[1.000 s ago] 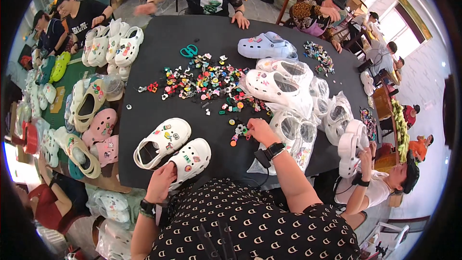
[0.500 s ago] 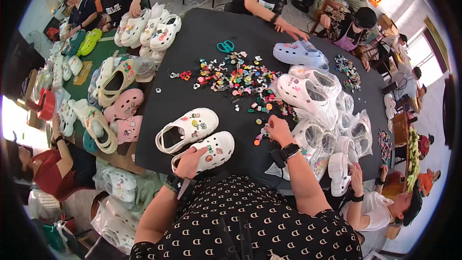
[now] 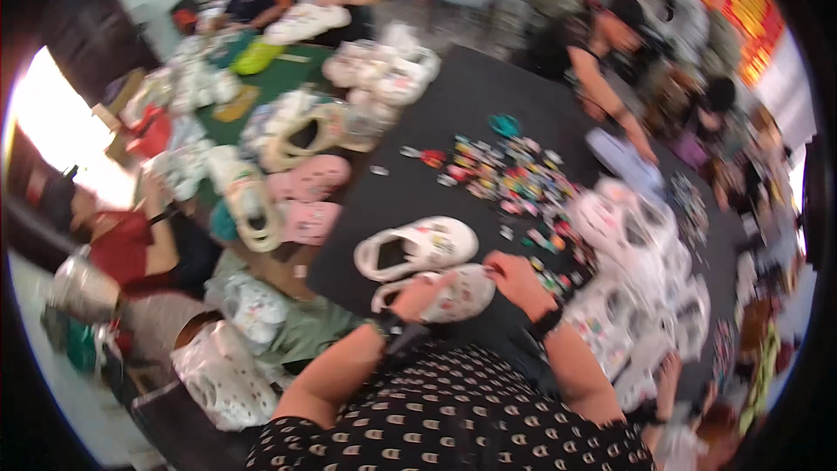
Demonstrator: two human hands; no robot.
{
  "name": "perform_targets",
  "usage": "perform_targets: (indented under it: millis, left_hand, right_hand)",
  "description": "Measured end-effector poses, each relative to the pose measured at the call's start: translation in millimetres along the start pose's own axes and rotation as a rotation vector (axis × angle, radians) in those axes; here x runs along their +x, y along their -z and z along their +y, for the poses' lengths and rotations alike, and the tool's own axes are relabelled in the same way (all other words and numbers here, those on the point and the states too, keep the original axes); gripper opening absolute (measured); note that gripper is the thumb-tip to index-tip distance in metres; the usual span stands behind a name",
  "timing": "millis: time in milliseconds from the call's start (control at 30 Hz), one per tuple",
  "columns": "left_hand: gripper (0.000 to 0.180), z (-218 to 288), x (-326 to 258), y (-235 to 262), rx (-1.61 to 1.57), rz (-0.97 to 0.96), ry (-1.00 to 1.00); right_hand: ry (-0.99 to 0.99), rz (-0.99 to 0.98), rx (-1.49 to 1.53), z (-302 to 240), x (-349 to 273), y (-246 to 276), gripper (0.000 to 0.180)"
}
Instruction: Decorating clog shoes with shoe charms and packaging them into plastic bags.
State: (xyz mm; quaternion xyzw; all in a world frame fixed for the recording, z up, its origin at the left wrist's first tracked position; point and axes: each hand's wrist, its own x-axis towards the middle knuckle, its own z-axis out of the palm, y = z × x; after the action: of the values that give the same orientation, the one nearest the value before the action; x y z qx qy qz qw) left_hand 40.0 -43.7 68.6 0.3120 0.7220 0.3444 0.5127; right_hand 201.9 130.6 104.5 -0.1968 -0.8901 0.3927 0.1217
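Two white clogs with colourful charms lie side by side at the near edge of the black table. My left hand (image 3: pixel 420 298) grips the nearer clog (image 3: pixel 465 294) around its upper near the heel end. At that clog's toe, my right hand (image 3: pixel 518 283) has its fingers pinched together against the surface; blur hides whatever small thing may be between them. Just beyond sits the farther clog (image 3: pixel 446 242), untouched, with charms on its top. A scattered heap of small coloured shoe charms (image 3: pixel 514 176) lies past my right hand.
Teal-handled scissors (image 3: pixel 504 126) lie behind the charms. Plastic-wrapped white clogs (image 3: pixel 623 227) are piled on the right. A co-worker's hand touches a lavender clog (image 3: pixel 623 161) at the far right. Left, a green table (image 3: pixel 261 92) carries more clogs, including pink ones (image 3: pixel 309 179).
My right hand has come from the edge of the charm heap to the nearer clog's toe. The whole view has swung, shifting the table rightward. A co-worker at the left lifts a white clog.
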Motion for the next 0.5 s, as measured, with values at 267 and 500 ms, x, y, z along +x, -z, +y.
perform_targets:
  millis: [267,500]
  left_hand:
    - [0.04,-9,18,-26,-0.291,0.159,-0.063]
    - [0.035,-12,21,-16,-0.282,0.146,-0.019]
  right_hand:
    - [0.261,-0.036,-0.544,-18,-4,-39,0.018]
    - [0.17,-0.046,-0.293,-11,15,-35,0.018]
